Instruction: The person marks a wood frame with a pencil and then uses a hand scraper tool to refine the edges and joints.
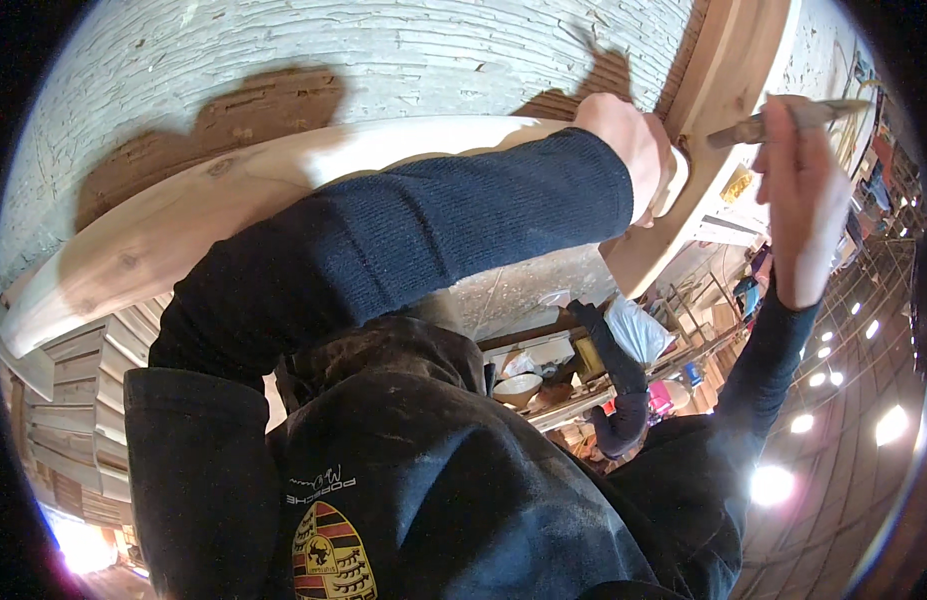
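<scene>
a: what's the left hand (638, 150) doing?

b: it's pressed flat-ish on the pale curved wooden board (223, 210), right at the board's end, next to the second wooden piece (723, 90) that runs up & to the right. fingers curl over the edge, can't see them all.

a: & the right hand (803, 200)?

b: fingers closed round a thin brown stick-like tool (783, 122). looks like a brush or chisel, too blurry to tell which.

a: which way does the tool lie?

b: long way goes almost flat, left to right, a bit tilted. its left tip points at the spot where the 2 wood pieces meet, just right of the left hand. tip is v. near the wood, maybe touching, can't tell.

a: so which hand is closer to that joint?

b: left one, it sits right beside it. right hand is farther out, w/ the tool between.

a: what's behind?

b: cracked white painted wall (383, 50) w/ brown bare patches.
</scene>
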Motion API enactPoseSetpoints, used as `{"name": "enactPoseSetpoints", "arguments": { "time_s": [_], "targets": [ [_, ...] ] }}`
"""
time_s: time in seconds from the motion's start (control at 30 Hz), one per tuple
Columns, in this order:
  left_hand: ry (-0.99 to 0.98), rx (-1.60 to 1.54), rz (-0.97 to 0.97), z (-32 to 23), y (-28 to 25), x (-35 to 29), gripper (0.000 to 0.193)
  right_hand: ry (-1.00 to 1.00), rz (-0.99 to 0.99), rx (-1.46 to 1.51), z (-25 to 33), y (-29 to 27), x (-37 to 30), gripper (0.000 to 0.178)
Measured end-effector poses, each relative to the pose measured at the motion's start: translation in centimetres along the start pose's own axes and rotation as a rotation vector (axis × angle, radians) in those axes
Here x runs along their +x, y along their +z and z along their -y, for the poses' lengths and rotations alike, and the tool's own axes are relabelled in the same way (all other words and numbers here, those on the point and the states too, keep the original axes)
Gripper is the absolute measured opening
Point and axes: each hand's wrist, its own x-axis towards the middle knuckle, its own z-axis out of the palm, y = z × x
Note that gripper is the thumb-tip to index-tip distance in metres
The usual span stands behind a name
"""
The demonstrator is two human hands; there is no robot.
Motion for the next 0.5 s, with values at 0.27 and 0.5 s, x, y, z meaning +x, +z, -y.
{"name": "enactPoseSetpoints", "arguments": {
  "time_s": [0.27,0.5],
  "targets": [
    [0.027,0.056,0.137,-0.5,-1.9,-0.2,0.065,-0.069,-0.022,-0.103,-0.2,0.4,-1.3,0.015],
    [-0.024,0.071,0.087,-0.3,-1.5,0.0,0.067,-0.244,-0.071,-0.196,-1.4,1.8,-2.6,0.012]
  ]
}}
